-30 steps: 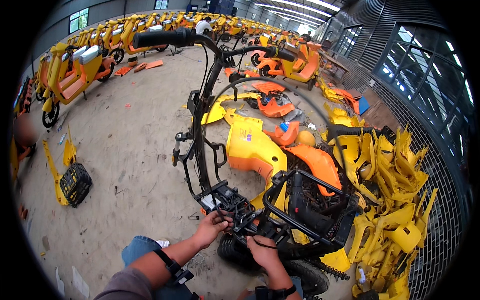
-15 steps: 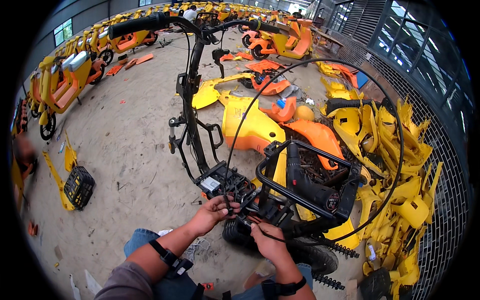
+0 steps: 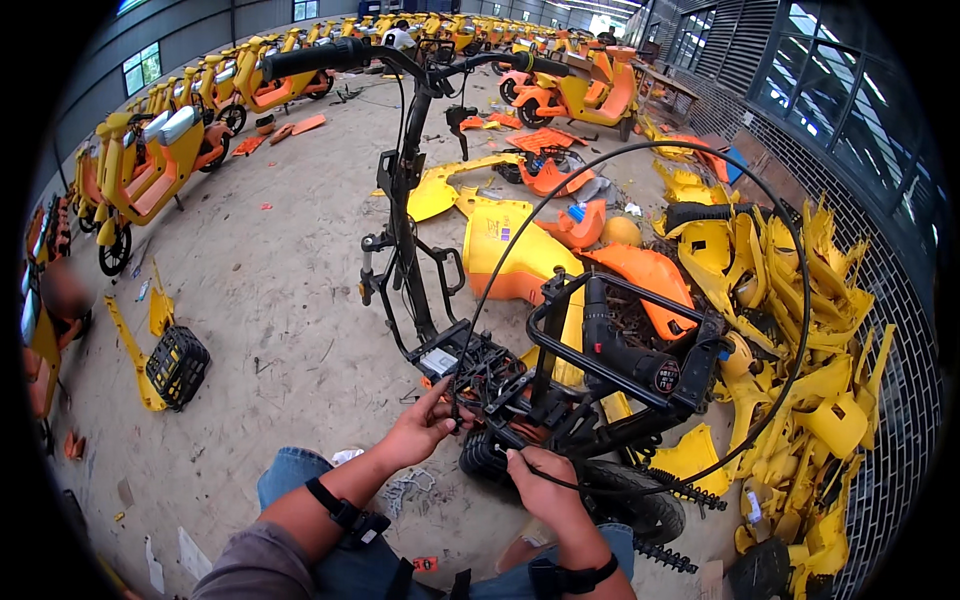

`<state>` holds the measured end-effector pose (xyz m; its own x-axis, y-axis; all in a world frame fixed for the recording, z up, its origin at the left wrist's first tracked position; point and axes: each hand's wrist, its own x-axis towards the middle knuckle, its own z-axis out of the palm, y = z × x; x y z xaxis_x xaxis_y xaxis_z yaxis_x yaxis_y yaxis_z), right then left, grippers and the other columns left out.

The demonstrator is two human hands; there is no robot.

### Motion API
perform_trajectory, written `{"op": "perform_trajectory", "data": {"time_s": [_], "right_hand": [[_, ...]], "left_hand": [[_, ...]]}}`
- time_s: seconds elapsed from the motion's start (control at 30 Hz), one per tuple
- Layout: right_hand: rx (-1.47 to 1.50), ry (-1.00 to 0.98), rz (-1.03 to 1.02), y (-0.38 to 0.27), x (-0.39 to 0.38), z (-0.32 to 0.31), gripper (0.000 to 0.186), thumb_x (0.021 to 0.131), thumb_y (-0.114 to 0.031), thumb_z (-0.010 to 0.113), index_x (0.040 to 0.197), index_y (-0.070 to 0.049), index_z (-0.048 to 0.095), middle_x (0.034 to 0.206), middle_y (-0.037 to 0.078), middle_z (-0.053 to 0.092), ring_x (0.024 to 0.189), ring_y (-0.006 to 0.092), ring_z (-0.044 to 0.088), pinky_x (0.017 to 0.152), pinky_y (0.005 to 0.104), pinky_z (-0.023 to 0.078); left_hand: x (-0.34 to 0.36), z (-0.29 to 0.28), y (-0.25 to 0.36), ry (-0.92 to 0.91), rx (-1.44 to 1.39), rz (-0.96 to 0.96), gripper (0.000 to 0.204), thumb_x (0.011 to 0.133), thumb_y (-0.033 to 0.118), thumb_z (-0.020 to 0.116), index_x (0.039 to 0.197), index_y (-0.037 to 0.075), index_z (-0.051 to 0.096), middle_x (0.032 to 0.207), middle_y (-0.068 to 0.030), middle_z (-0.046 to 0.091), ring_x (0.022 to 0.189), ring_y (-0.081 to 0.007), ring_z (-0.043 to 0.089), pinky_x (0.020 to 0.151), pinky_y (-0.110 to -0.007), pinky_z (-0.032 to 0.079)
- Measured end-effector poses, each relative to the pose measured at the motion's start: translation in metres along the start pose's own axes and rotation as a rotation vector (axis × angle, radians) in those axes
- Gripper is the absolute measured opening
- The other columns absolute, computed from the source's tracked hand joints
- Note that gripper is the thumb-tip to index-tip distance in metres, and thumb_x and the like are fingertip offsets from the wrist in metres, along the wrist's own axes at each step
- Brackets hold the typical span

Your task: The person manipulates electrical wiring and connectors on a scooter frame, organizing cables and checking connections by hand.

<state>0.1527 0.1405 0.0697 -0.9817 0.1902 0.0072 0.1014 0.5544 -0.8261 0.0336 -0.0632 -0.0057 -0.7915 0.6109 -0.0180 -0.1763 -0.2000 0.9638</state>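
Observation:
A stripped black scooter frame [image 3: 408, 215] stands in front of me, its handlebar rising at the far end. One long black cable [image 3: 803, 280] arcs from the frame's middle out to the right and back to my hands. My left hand [image 3: 425, 425] pinches the cable's lower part beside the frame, index finger pointing up along it. Lower right, my right hand [image 3: 548, 480] is closed on the cable's other end, next to the rear wheel [image 3: 640, 505]. Exposed wiring [image 3: 490, 368] lies just beyond my left hand. The exact cable tips are too small to make out.
A black-and-red power drill [image 3: 615, 340] rests in the black rack [image 3: 565, 345]. Yellow broken panels [image 3: 790, 400] heap against the brick wall at right. Orange panels [image 3: 650, 285] lie beyond the frame. A black basket [image 3: 178, 365] lies at left; parked yellow scooters [image 3: 165, 170] line the back.
The view has shifted a little, so the scene sits slightly farther right. My left index finger has straightened upward along the cable; my right hand keeps its grip.

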Motion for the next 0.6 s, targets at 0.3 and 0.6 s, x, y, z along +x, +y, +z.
{"op": "perform_trajectory", "data": {"time_s": [0.3,0.6], "right_hand": [[-0.032,0.046,-0.073,0.000,-0.001,0.004,0.028,0.090,-0.024,0.063,0.075,-0.001,0.058,0.072,0.020,0.058,0.070,0.0408,0.059,0.061,0.0453,0.045],[0.071,0.004,-0.019,-0.001,0.008,0.007,0.028,0.091,-0.025,0.062,0.078,0.000,0.060,0.071,0.019,0.058,0.068,0.0378,0.059,0.061,0.0428,0.045]], "left_hand": [[-0.009,0.006,-0.007,-0.177,0.092,-0.042,0.065,0.095,-0.010,0.043,0.154,0.008,0.021,0.118,-0.0104,0.063,0.112,-0.0175,0.057,0.098,-0.031,0.043],[-0.012,0.013,-0.006,-0.246,0.173,-0.052,0.063,0.094,-0.009,0.044,0.153,0.006,0.025,0.111,-0.0074,0.064,0.104,-0.0156,0.057,0.096,-0.029,0.043]]}}
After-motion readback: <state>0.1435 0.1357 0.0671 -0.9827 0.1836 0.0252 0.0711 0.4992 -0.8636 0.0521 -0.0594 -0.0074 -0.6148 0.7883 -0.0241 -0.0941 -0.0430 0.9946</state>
